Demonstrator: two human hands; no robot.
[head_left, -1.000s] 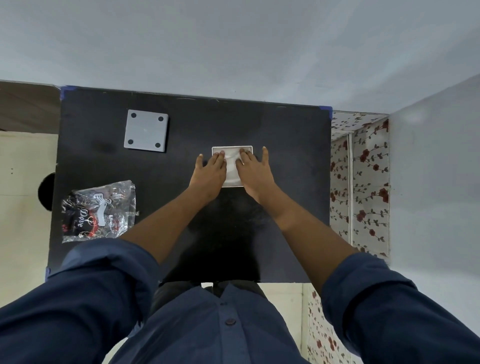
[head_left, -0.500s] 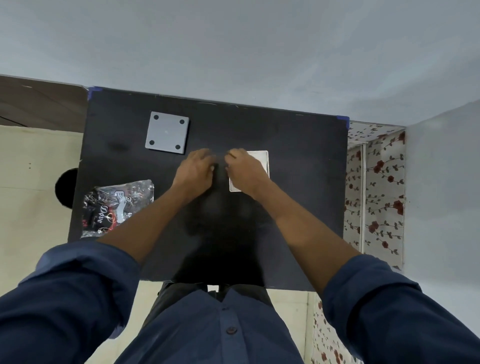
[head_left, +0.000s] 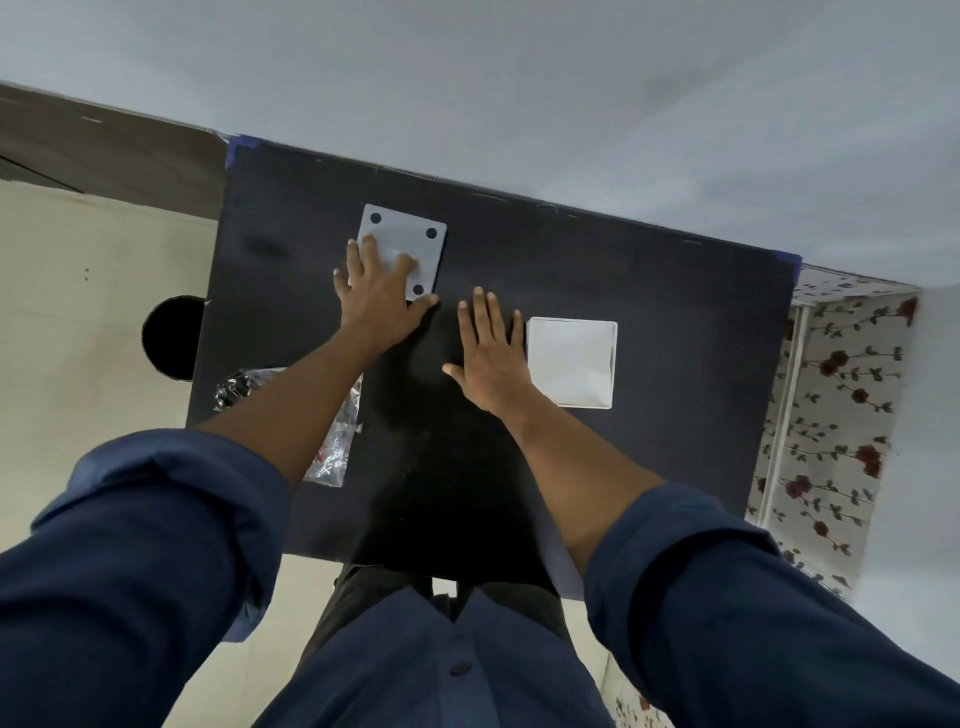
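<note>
The left hand (head_left: 376, 301) now lies flat on the grey plate (head_left: 408, 228), fingers straight and spread, thumb out along the plate's near edge; it presses on the plate and curls round nothing. Half a second ago this hand was short of the plate, loosely curled over the bare black table (head_left: 649, 291); a second ago it lay on the white square tile (head_left: 571, 364) together with the other hand. The plate sits in the far left part of the table, dark dots showing at three of its corners and the fourth corner under the hand. The right hand (head_left: 491, 358) has come off the white tile; it rests palm down on the table just to the tile's left, fingers straight and close together, holding nothing; whether its little finger touches the tile's edge I cannot tell. The tile lies flat and wholly uncovered to the right of centre, well apart from the plate. A crinkled clear packet (head_left: 340, 441) lies at the near left, partly hidden under the left forearm.
</note>
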